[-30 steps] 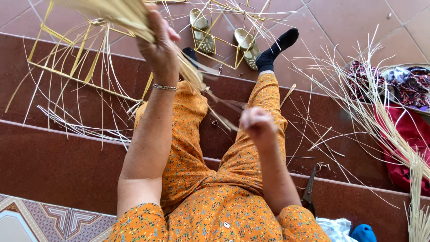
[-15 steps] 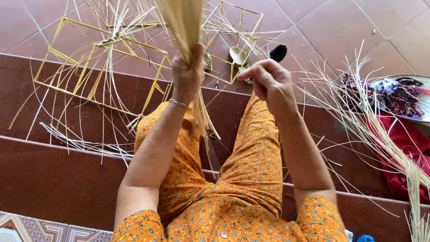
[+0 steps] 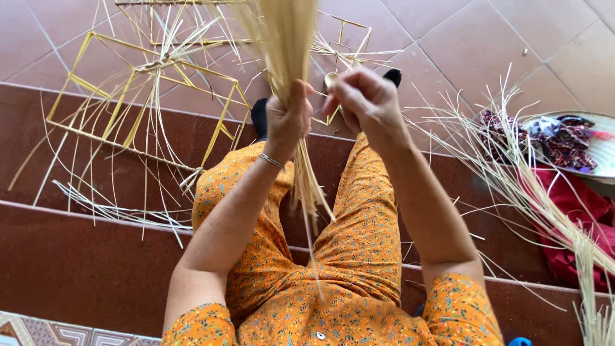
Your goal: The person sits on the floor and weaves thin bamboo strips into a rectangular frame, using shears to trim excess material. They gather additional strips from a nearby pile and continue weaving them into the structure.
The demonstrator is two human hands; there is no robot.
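I sit on red tiled steps in orange flowered clothes. My left hand [image 3: 288,118], with a bracelet at the wrist, grips a thick bundle of pale straw strips [image 3: 285,38] held upright in front of me; loose ends hang below the fist over my lap. My right hand [image 3: 362,99] is raised just right of the bundle, fingers curled and pinched near the strips at the height of my left fist. Whether it pinches a single strip I cannot tell.
A yellow frame of bent strips [image 3: 154,83] lies on the floor at the upper left. More loose straw [image 3: 538,205] spreads over the steps at the right, beside a round tray [image 3: 599,150] with dark cloth and a red cloth [image 3: 576,224].
My right hand rose from my lap up to the bundle. My left hand brought the bundle upright and closer to the middle.
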